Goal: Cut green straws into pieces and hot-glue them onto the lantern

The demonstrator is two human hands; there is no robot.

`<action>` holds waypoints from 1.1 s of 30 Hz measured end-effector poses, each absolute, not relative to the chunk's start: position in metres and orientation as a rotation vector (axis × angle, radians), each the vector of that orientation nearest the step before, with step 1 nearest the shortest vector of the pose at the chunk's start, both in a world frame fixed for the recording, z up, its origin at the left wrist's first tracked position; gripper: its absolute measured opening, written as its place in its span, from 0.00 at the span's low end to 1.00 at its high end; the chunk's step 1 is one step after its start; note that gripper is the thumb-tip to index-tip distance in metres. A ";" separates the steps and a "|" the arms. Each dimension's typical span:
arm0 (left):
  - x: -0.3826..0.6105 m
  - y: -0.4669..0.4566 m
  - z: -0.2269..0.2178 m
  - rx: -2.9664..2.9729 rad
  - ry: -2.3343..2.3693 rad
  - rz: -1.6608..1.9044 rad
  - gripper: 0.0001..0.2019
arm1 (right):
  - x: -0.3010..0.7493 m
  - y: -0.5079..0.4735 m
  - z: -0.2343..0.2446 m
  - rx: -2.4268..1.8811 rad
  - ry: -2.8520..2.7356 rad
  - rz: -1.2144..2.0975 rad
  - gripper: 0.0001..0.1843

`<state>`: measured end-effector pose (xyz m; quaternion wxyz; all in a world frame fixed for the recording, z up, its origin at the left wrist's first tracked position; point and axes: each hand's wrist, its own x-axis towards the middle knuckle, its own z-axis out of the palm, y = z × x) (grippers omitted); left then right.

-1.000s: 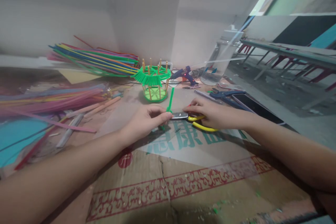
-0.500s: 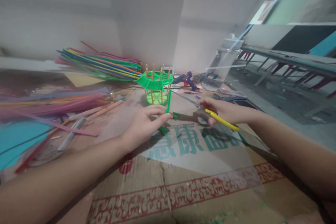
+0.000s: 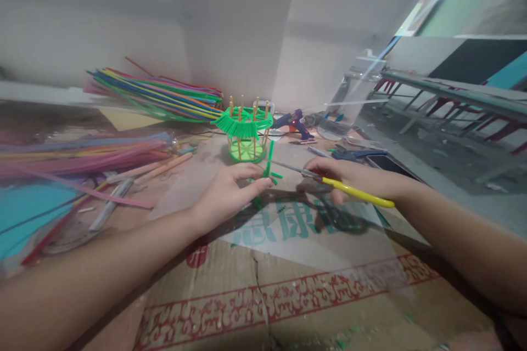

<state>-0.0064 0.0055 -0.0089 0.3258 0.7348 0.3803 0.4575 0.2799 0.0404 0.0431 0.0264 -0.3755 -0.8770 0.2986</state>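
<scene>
My left hand (image 3: 230,192) pinches a green straw piece (image 3: 268,160) that stands up from my fingertips, with short green bits sticking out beside it. My right hand (image 3: 348,175) grips yellow-handled scissors (image 3: 354,192), whose blades point left toward the straw piece. Just behind stands a small green straw model (image 3: 246,132) with wooden sticks rising through a fringed top. Both hands hover above a flattened cardboard sheet (image 3: 288,279) with green characters and red borders.
Bundles of long coloured straws (image 3: 156,96) lie at the back left, and more pink and purple ones (image 3: 82,156) at the left. A blue glue gun (image 3: 293,122) and blue-handled pliers (image 3: 356,153) lie behind my right hand. White walls stand close behind.
My right hand lifted the yellow scissors off the cardboard and brought the blades to the green straw. My left hand kept its pinch on the straw, almost in place.
</scene>
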 end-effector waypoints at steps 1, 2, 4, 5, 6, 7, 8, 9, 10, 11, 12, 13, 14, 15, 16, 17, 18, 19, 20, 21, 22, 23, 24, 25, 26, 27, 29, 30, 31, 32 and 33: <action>-0.006 0.005 -0.009 1.915 0.997 1.197 0.08 | 0.278 0.039 0.043 -1.164 -2.711 0.939 0.33; -0.006 0.005 -0.009 1.901 1.001 1.191 0.08 | 0.276 0.037 0.043 -1.171 -2.704 0.959 0.32; -0.005 0.006 -0.009 1.871 1.024 1.173 0.08 | 0.272 0.034 0.042 -1.198 -2.677 1.007 0.28; -0.005 0.006 -0.010 1.864 1.041 1.158 0.07 | 0.271 0.032 0.042 -1.214 -2.660 1.027 0.26; -0.005 0.007 -0.010 1.863 1.056 1.143 0.07 | 0.270 0.031 0.043 -1.223 -2.646 1.044 0.24; -0.006 0.008 -0.010 1.868 1.068 1.130 0.07 | 0.269 0.031 0.043 -1.230 -2.639 1.055 0.23; -0.006 0.008 -0.011 1.876 1.075 1.121 0.07 | 0.268 0.031 0.043 -1.232 -2.636 1.060 0.23; -0.006 0.009 -0.011 1.884 1.081 1.117 0.07 | 0.268 0.031 0.043 -1.228 -2.637 1.064 0.24; -0.007 0.009 -0.011 1.890 1.083 1.109 0.08 | 0.269 0.032 0.042 -1.216 -2.642 1.070 0.25; -0.007 0.009 -0.011 1.892 1.085 1.102 0.08 | 0.270 0.034 0.042 -1.202 -2.652 1.074 0.26; -0.007 0.009 -0.011 1.887 1.088 1.099 0.08 | 0.271 0.035 0.041 -1.183 -2.665 1.073 0.27; -0.007 0.009 -0.011 1.882 1.090 1.097 0.08 | 0.272 0.037 0.040 -1.164 -2.676 1.069 0.28; -0.007 0.009 -0.011 1.875 1.093 1.096 0.08 | 0.273 0.038 0.039 -1.145 -2.683 1.068 0.29; -0.007 0.008 -0.011 1.869 1.096 1.096 0.08 | 0.273 0.039 0.039 -1.132 -2.683 1.072 0.30; -0.007 0.008 -0.011 1.866 1.095 1.096 0.09 | 0.274 0.040 0.038 -1.126 -2.678 1.083 0.31; -0.007 0.008 -0.011 1.865 1.093 1.098 0.09 | 0.274 0.040 0.038 -1.127 -2.669 1.100 0.32; -0.007 0.008 -0.011 1.870 1.089 1.095 0.09 | 0.273 0.040 0.039 -1.133 -2.657 1.124 0.32; -0.008 0.008 -0.011 1.875 1.084 1.092 0.09 | 0.272 0.040 0.039 -1.146 -2.646 1.148 0.32; -0.008 0.008 -0.011 1.881 1.077 1.087 0.09 | 0.272 0.039 0.040 -1.161 -2.635 1.165 0.32; -0.008 0.008 -0.012 1.887 1.071 1.084 0.09 | 0.271 0.038 0.040 -1.170 -2.626 1.177 0.32; -0.009 0.008 -0.012 1.888 1.068 1.086 0.09 | 0.270 0.038 0.040 -1.171 -2.618 1.185 0.32; -0.009 0.009 -0.012 1.887 1.068 1.090 0.09 | 0.270 0.038 0.041 -1.164 -2.609 1.192 0.32; -0.009 0.009 -0.013 1.885 1.068 1.093 0.09 | 0.269 0.037 0.041 -1.152 -2.603 1.198 0.32; -0.009 0.009 -0.013 1.883 1.070 1.097 0.09 | 0.269 0.037 0.041 -1.138 -2.601 1.203 0.32; -0.009 0.008 -0.013 1.883 1.072 1.097 0.10 | 0.269 0.038 0.041 -1.128 -2.600 1.205 0.32; -0.009 0.008 -0.013 1.883 1.074 1.096 0.10 | 0.269 0.038 0.041 -1.125 -2.599 1.206 0.32; -0.008 0.008 -0.013 1.888 1.074 1.091 0.10 | 0.270 0.038 0.041 -1.130 -2.602 1.205 0.33; -0.008 0.007 -0.012 1.888 1.076 1.090 0.10 | 0.270 0.038 0.042 -1.129 -2.601 1.206 0.33; -0.008 0.007 -0.012 1.886 1.080 1.089 0.10 | 0.269 0.038 0.042 -1.127 -2.599 1.206 0.32; -0.008 0.007 -0.011 1.883 1.084 1.086 0.10 | 0.269 0.038 0.042 -1.121 -2.599 1.207 0.32; -0.008 0.007 -0.011 1.881 1.088 1.082 0.10 | 0.269 0.038 0.042 -1.115 -2.597 1.207 0.31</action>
